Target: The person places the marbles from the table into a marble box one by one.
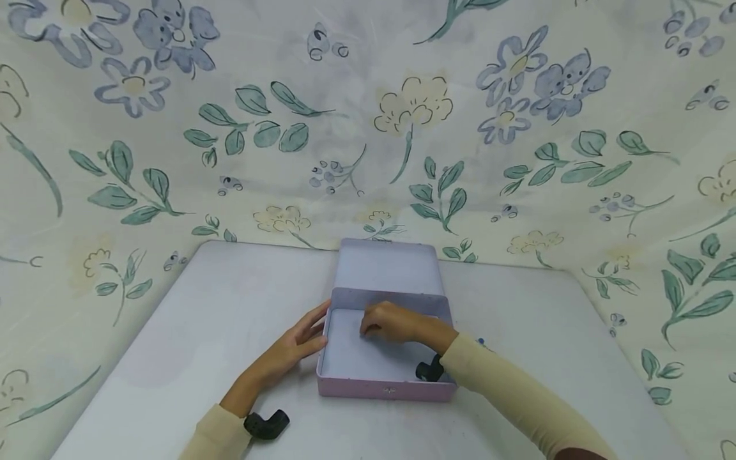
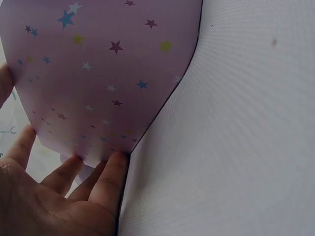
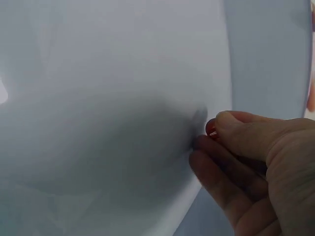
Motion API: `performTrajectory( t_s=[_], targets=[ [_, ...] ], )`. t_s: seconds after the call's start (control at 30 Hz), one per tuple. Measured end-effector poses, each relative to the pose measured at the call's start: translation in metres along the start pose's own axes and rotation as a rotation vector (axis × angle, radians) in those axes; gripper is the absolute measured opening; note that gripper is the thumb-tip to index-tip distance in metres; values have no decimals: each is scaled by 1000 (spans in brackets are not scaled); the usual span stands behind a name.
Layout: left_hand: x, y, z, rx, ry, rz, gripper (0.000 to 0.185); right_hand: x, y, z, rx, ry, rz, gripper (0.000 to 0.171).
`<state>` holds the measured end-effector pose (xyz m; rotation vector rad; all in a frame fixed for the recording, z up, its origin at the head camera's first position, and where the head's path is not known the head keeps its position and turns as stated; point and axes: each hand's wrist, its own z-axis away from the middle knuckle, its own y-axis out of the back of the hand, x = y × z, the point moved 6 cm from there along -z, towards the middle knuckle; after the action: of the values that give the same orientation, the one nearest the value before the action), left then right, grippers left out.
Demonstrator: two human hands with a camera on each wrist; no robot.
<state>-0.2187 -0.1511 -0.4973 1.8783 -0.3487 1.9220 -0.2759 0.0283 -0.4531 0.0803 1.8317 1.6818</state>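
Observation:
A pink-purple box (image 1: 382, 388) with its lid (image 1: 388, 265) swung open stands on the table. My left hand (image 1: 287, 348) rests its fingertips against the box's left side, which shows a star pattern (image 2: 115, 47) in the left wrist view. Inside the box, my right hand (image 1: 393, 321) pinches a small red thing (image 3: 211, 129) between thumb and fingers. Most of that thing is hidden by the fingers, so its kind cannot be told. Below the hand lies the box's pale, smooth inside bottom (image 3: 123, 59).
Black wrist cameras sit at the left wrist (image 1: 267, 425) and the right wrist (image 1: 428, 369). To the right of the box lies a tiny blue item (image 1: 481, 342) on the white table (image 1: 230, 300). Flower-patterned cloth (image 1: 345, 128) surrounds the table at the back and sides.

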Motion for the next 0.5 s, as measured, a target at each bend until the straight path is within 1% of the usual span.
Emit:
performTrajectory(
  t_s=[0.27,0.5],
  targets=[
    [1,-1,1,5,9,11,69,1,-4,1,-18,-20,41,11],
    [2,0,1,2,2,13,69,1,-4,1,-10,-8,62,11]
  ],
)
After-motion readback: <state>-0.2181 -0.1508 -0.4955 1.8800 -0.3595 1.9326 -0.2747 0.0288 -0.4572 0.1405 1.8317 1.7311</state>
